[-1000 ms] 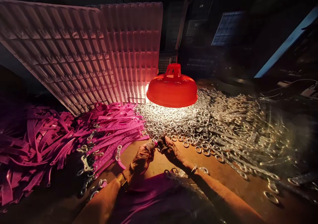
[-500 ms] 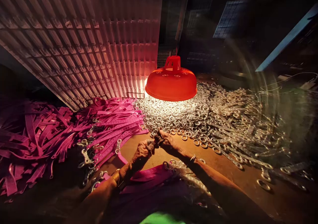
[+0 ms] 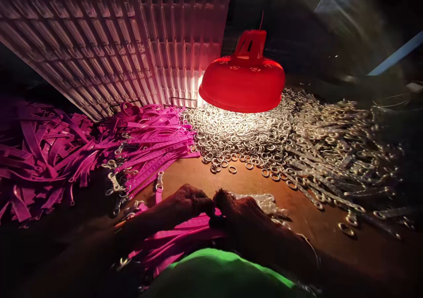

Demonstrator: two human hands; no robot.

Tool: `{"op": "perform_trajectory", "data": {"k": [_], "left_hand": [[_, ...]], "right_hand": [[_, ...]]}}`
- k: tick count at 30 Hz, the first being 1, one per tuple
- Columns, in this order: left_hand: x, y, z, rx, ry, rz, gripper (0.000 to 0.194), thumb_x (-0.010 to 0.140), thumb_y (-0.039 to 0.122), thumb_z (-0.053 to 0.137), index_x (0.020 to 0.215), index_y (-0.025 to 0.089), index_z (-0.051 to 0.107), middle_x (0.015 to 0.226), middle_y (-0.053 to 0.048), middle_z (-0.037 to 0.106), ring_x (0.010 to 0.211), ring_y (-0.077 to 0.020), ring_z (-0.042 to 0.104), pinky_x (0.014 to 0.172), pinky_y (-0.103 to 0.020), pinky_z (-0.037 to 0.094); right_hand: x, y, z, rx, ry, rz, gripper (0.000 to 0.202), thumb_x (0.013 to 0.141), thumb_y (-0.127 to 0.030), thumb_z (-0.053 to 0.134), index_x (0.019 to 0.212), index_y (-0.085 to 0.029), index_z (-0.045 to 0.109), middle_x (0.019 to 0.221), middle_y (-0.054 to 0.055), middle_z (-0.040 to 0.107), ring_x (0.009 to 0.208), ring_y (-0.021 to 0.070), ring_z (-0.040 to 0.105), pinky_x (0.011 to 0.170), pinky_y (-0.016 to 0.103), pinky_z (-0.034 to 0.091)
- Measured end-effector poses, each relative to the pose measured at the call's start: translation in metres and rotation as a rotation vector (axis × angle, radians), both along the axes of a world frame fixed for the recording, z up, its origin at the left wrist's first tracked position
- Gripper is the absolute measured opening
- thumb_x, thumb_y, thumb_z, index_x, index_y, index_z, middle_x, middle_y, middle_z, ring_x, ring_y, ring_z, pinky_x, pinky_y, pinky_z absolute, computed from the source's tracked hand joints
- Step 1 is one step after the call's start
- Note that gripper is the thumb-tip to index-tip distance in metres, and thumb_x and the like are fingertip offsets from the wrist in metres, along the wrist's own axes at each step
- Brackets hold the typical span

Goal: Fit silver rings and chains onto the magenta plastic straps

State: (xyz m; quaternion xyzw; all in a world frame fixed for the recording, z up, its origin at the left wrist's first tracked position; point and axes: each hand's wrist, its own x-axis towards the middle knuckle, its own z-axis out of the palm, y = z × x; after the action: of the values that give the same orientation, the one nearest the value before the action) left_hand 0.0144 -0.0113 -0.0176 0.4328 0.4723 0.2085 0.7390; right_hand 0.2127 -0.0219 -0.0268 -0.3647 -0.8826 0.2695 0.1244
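Magenta strap (image 3: 185, 234), flat, ring-tipped, under fingers (image 3: 201, 203)

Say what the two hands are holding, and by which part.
Both hands, left hand and right hand, pinch a pink strap between them; which part cannot be told in shadow.

Both forearms are bare with no sleeves, the right wrist wears a thin bangle (image 3: 312, 245), and a bright green garment (image 3: 218, 274) covers the person's lap at the bottom edge.
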Motion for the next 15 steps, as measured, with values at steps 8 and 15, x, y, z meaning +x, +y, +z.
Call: {"op": "perform_trajectory", "data": {"k": [8,15], "left_hand": [[0.014,-0.059,-0.018,-0.112,-0.217,0.108,0.042,0.07,0.051,0.07,0.064,0.01,0.061,0.06,-0.001,0.054,0.059,-0.01,0.049,0.056,-0.023,0.035],[0.02,-0.067,-0.02,-0.139,-0.272,0.125,0.048,0.069,0.054,0.069,0.056,0.01,0.056,0.054,0.001,0.047,0.051,-0.0074,0.043,0.049,-0.021,0.031]], "right_hand": [[0.023,-0.046,-0.024,-0.223,0.129,-0.117,0.026,0.092,-0.035,0.045,0.113,-0.02,0.052,0.074,0.004,0.057,0.063,0.017,0.051,0.052,0.025,0.035],[0.003,-0.043,-0.027,-0.517,0.165,-0.027,0.019,0.089,-0.03,0.05,0.101,-0.016,0.046,0.067,-0.001,0.054,0.054,0.0099,0.042,0.046,0.021,0.028]]}}
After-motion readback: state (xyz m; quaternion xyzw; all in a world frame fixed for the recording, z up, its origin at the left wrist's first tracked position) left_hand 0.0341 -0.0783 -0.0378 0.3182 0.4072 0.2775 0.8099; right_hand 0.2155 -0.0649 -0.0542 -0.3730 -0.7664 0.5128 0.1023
